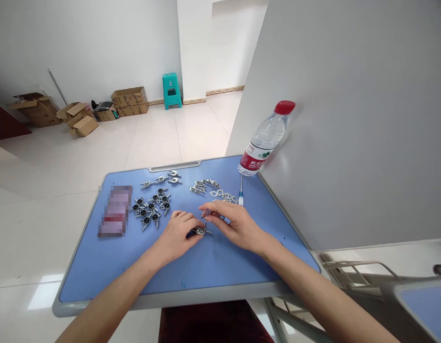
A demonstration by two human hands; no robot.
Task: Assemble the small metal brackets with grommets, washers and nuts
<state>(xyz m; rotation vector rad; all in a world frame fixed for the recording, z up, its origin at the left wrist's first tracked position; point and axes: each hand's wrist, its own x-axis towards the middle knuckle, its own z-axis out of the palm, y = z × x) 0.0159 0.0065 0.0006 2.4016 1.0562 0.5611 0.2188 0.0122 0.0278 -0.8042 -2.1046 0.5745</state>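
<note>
On the blue desk (241, 276), my left hand (179, 233) is closed around a small metal fitting (200, 230), holding it down at the desk surface. My right hand (232, 221) pinches a small tool with a translucent handle (207, 214), apparently a short screwdriver. Its thin shaft points down at the fitting; whether the tip touches cannot be made out. Left of my left hand lie several metal fittings with black round centres (151, 206). Beyond them are several fork-shaped metal pieces (160, 179). Flat metal plates with holes (223, 195) and small metal pieces (205, 185) lie beyond my right hand, which partly hides the plates.
A water bottle (266, 138) with a red cap stands at the far right corner, near a grey partition (349, 119). A blue-and-clear-handled screwdriver (241, 197) lies before it. A blurred-out flat object (115, 211) lies at the left. Cardboard boxes (130, 101) and a teal stool (171, 90) stand beyond.
</note>
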